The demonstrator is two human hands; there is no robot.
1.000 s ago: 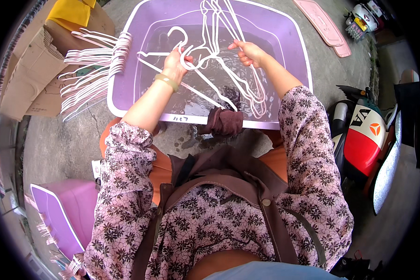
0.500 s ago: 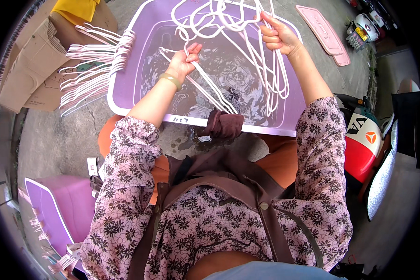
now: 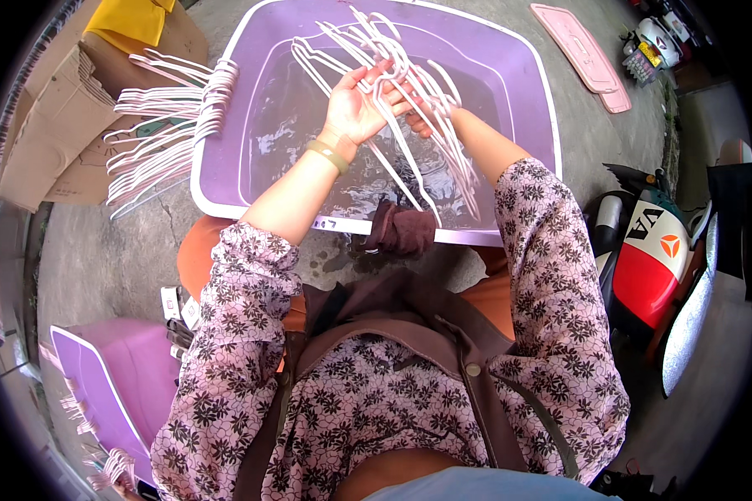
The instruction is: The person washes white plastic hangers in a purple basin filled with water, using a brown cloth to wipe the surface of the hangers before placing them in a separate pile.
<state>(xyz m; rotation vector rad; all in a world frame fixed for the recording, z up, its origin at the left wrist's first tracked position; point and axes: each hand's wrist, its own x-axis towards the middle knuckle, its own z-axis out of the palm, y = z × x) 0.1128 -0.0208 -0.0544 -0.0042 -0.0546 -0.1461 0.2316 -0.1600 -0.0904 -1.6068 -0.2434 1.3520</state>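
A purple tub [image 3: 220, 159] with a white rim holds cloudy, rippling water [image 3: 280, 154]. Above it, my two hands meet at a loose bunch of white plastic hangers [image 3: 453, 154], their hooks pointing away from me. My left hand [image 3: 351, 113], palm up with a pale band on the wrist, has its fingers curled about hangers near the hooks. Partly hidden behind the bunch, my right hand [image 3: 422, 117] grips it from the right. A wet dark brown cloth [image 3: 403, 229] is draped over the tub's near rim, with a hanger's end close beside it.
Several white hangers [image 3: 163, 104] hang in a row on the tub's left edge. Cardboard boxes [image 3: 54, 134] with a yellow cloth [image 3: 129, 23] stand behind them. Another purple tub [image 3: 113, 376] sits lower left. At right are a pink lid [image 3: 581, 54] and a red-and-white scooter [image 3: 647, 259].
My right hand has come down and left with its hangers, bringing them against those in my left hand. My left hand has shifted slightly right. The hangers are now bunched together.
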